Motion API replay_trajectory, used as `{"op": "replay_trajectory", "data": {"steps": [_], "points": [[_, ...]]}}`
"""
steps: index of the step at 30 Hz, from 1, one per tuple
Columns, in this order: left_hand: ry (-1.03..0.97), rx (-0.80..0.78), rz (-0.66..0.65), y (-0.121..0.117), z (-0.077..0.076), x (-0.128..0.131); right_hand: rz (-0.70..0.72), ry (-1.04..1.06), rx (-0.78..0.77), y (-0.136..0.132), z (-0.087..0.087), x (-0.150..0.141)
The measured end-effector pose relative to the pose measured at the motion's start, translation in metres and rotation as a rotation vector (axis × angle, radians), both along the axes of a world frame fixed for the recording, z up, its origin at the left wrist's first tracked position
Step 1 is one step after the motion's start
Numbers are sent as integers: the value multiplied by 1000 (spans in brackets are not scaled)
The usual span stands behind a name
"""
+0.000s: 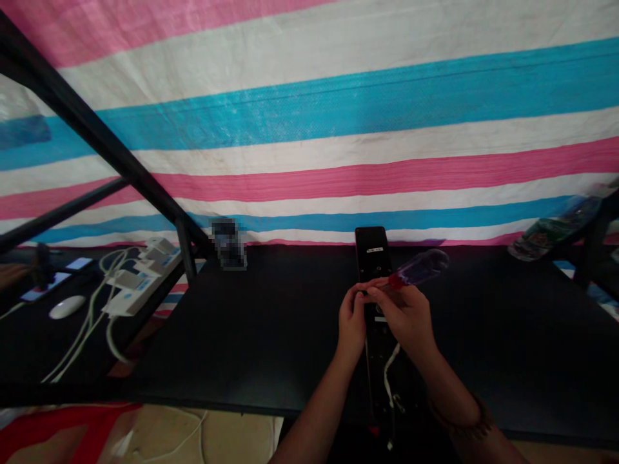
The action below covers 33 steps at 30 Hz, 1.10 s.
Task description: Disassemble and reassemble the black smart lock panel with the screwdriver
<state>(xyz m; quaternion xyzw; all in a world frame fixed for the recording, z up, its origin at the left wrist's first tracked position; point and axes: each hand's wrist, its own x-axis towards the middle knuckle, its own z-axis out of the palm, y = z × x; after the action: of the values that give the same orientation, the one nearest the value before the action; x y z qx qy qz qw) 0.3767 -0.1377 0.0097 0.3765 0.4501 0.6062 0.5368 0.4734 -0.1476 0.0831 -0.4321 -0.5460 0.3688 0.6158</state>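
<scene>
A long black remote control [373,258] lies lengthwise on the black table [271,335], its far end pointing at the striped tarp. My right hand [409,316] is closed round a screwdriver [420,269] with a clear purple and red handle that sticks up to the right. My left hand [352,316] is pinched at the screwdriver's tip, over the middle of the remote. A white cord [388,377] runs along the remote's near part, between my forearms.
A pink, white and blue striped tarp [338,129] hangs behind the table. Black frame bars [97,135] slant at the left. White power strips with cables [138,277] and a white mouse [66,307] lie on the left table. A plastic bottle [556,225] lies at the right.
</scene>
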Motion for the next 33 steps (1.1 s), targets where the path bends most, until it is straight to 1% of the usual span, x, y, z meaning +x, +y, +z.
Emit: {"op": "replay_trajectory", "data": {"steps": [3,7,11,13,17,20,22,23,27,30,33], "points": [[-9,0,0,-1,3,0,70,22,26,-2,3,-1],[-20,1,4,-1,4,1,124,-22,31,-4,3,2],[-16,-10,5,-1,3,1,69,-1,-49,0,-3,3],[-13,-15,0,-1,1,0,65,-5,-72,1,-5,1],[-15,-32,6,-2,-4,-1,136,16,-21,-1,-4,-1],[-16,-48,20,-2,-6,0,141,-54,35,-3,-1,0],[-17,-46,18,-1,-6,0,123,-111,34,-3,0,0],[-17,-43,15,-1,-6,1,105,-105,22,-2,0,0],[-24,-31,11,0,-6,0,49,-10,-41,0,-1,-5],[-30,-36,11,1,-8,0,77,-6,-33,-1,-3,-6],[-31,-36,19,0,-8,1,126,-35,18,-4,-5,-2]]}}
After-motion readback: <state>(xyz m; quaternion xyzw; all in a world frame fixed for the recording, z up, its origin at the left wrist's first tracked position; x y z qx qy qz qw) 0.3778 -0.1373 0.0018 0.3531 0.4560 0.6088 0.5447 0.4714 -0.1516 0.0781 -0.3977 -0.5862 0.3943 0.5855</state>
